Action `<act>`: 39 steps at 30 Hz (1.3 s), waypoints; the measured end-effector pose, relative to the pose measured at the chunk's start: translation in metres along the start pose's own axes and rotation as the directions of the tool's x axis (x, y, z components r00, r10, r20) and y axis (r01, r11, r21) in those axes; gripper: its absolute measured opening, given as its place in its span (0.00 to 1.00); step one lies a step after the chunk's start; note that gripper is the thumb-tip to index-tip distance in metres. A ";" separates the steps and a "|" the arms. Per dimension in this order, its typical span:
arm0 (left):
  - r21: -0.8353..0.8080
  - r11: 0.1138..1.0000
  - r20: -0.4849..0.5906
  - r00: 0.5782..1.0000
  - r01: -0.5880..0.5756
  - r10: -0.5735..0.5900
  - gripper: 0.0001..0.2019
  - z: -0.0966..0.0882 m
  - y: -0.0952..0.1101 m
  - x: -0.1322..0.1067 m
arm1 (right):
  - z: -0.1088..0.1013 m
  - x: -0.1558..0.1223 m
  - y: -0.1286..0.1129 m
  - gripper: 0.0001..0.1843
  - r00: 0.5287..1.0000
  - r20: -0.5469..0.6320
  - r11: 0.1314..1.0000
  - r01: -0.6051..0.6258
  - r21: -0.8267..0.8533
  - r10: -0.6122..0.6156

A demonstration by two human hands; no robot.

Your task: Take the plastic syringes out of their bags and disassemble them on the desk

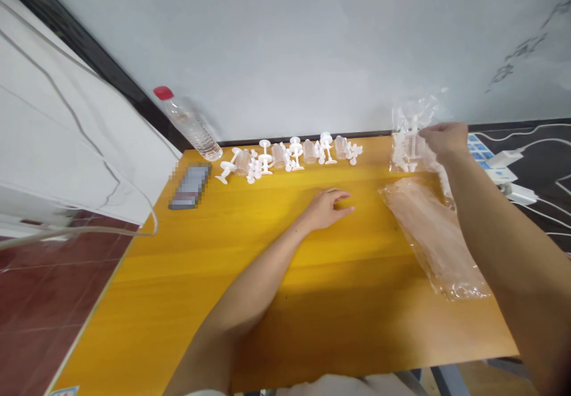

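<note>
My left hand [329, 209] hovers over or rests on the middle of the wooden table, thumb and fingers apart with nothing between them. At the back right, my right hand [447, 138] has its fingers closed at the side of a clear plastic bag [404, 143] of white plastic parts. The fingertips are partly hidden. Along the table's back edge lie groups of parts: white plunger-like pieces [295, 153], clear plastic cups [309, 152] and small white knobbed pieces [354, 153]. Nearer me on the right lies a flat clear plastic bag [435, 235], partly behind my right forearm.
A water bottle with a red cap [191, 125] leans at the back left, near a phone [191, 186]. White chargers and cables [520, 194] lie beyond the right edge. A whiteboard [285, 45] rises behind the table [178, 289]. A cable [147, 223] hangs at the left.
</note>
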State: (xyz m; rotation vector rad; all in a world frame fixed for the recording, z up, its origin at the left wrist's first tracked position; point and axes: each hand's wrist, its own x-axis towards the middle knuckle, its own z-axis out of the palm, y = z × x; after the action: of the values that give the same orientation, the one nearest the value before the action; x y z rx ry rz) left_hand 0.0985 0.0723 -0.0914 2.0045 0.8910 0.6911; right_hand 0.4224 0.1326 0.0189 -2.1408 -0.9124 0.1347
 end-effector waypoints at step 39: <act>-0.456 0.771 -0.188 0.799 0.445 -0.572 0.32 -0.027 0.028 -0.143 | 0.022 -0.293 0.038 0.45 0.429 0.447 0.477 0.879 -0.007 -0.785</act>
State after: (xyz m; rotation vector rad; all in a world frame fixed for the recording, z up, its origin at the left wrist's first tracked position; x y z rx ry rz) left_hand 0.0028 -0.0392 -0.0748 1.2184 1.3150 0.8028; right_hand 0.2205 -0.0600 -0.0795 -1.5912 -2.2663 -0.0844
